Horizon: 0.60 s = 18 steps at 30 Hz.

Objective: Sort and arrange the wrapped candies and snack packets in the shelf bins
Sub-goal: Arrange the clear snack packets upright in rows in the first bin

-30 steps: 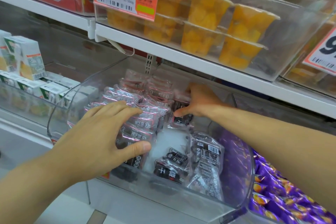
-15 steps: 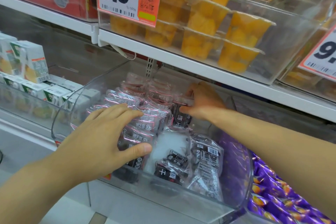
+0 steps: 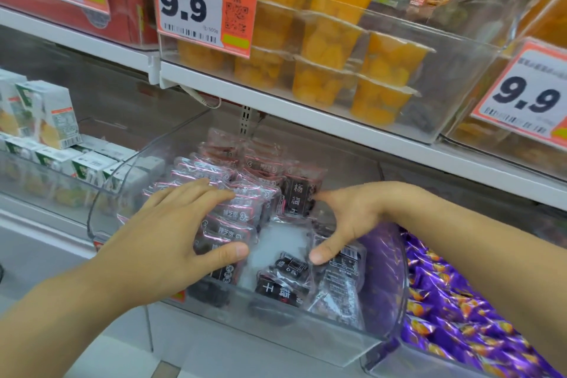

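The left hand [image 3: 171, 233] lies flat on the packet row [image 3: 227, 209]; the right hand [image 3: 346, 218], spread, touches loose packets [image 3: 306, 270] at 3 o'clock. Pushing may topple the row.

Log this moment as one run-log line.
left hand steadying pink-edged packet row | right hand fingers spread on dark packets | clear bin

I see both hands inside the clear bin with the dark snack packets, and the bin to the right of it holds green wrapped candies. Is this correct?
Not quite. The head view shows both hands, left hand and right hand, in the clear bin with the dark snack packets, but the wrapped candies in the bin to the right are purple, not green.
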### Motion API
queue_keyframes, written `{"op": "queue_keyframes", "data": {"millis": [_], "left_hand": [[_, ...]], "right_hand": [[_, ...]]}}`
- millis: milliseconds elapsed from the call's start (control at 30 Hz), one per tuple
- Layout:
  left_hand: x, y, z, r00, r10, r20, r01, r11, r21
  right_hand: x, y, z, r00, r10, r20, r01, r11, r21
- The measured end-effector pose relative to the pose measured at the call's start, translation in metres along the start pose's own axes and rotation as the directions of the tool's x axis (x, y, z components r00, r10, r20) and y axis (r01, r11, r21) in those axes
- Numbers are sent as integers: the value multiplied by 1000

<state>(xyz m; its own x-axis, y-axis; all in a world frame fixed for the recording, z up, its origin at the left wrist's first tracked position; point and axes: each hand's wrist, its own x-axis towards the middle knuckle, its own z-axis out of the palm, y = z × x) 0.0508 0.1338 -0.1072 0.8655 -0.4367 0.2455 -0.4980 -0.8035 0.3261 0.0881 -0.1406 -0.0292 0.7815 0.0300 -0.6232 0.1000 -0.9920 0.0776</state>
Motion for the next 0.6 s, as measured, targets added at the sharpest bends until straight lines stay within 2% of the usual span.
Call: {"op": "queue_keyframes", "data": {"millis": [67,133,467,600], "left_hand": [[-2,1,-1,1000,-14,9,14,1000,-21],[-3,2,-2,1000,-21,8,22,999,-27],[-2,0,-1,1000,5,-30,-5,1000,6],[0,-1,0,999,11,-37,-10,1000,11]], "right_hand": [[5,-6,-3,993,10,118,-1,997,-77],[5,-6,-4,986,12,167,12,990,-141],[3,3,-11,970,-97,223,102,995,-12],[3,6,-11,965,-162,204,155,987,49]]}}
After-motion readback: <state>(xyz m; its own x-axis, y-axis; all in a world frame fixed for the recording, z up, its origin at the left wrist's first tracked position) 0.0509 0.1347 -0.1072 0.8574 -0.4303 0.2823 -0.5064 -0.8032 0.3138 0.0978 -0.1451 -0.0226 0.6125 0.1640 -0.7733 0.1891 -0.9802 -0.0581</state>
